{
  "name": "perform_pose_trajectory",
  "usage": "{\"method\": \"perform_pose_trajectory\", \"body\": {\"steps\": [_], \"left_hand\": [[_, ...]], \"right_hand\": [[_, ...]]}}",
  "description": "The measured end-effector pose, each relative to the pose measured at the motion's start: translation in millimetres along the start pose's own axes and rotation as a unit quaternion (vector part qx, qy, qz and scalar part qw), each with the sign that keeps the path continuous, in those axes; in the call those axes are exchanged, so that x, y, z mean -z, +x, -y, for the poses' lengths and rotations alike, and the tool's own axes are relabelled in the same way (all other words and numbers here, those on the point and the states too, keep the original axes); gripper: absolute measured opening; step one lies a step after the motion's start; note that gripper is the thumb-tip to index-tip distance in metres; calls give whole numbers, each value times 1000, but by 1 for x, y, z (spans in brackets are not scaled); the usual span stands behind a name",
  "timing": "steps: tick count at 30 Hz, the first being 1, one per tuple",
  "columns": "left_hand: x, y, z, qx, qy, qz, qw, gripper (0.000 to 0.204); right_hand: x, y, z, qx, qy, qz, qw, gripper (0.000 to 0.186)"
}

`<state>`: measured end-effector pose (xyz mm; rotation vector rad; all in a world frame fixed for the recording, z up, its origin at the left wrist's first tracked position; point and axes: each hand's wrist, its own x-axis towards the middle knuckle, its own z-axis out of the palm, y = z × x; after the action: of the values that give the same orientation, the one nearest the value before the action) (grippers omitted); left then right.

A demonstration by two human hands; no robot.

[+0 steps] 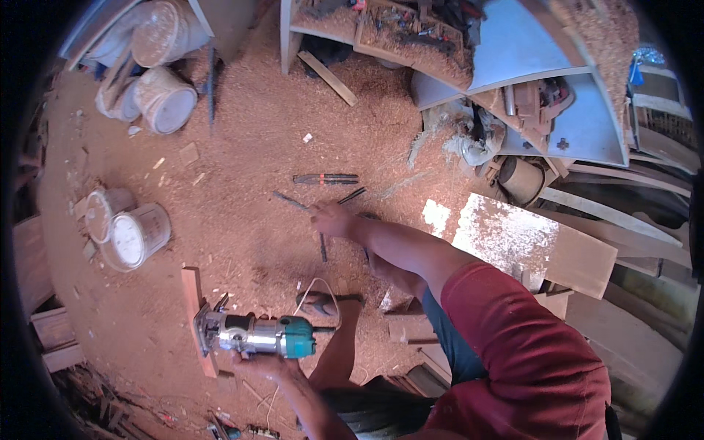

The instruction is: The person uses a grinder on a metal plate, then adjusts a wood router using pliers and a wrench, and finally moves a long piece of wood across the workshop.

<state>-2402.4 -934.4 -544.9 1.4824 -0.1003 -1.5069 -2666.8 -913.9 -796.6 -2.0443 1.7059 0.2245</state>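
My left hand is wrapped round the silver and teal body of a trim router, which lies on its side. The router's base is against a reddish strip of wood. Farther ahead, my right hand reaches down to the floor, its fingers closed among slim dark tools. One dark tool sticks out to its left, another to its right, and a third lies on the near side. Just beyond is a black tool with an orange band. What my fingers pinch is hidden.
Sawdust covers the floor. White buckets stand at left, with more at far left. A blue-grey shelf unit holds tools at far right. Boards lie at right. A pale cord loops by my foot.
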Motion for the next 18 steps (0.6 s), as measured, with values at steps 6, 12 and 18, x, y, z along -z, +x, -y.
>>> {"method": "perform_pose_trajectory", "body": {"steps": [6,12,18], "left_hand": [[11,60,27,-8,50,17,999,68],[-10,102,20,-167,100,83,977,66],[-29,114,29,-339,21,166,926,61]], "right_hand": [[-150,46,-16,161,-51,-105,980,22],[-121,45,-41,91,27,-102,990,19],[-117,15,-112,-86,87,-155,980,38]]}}
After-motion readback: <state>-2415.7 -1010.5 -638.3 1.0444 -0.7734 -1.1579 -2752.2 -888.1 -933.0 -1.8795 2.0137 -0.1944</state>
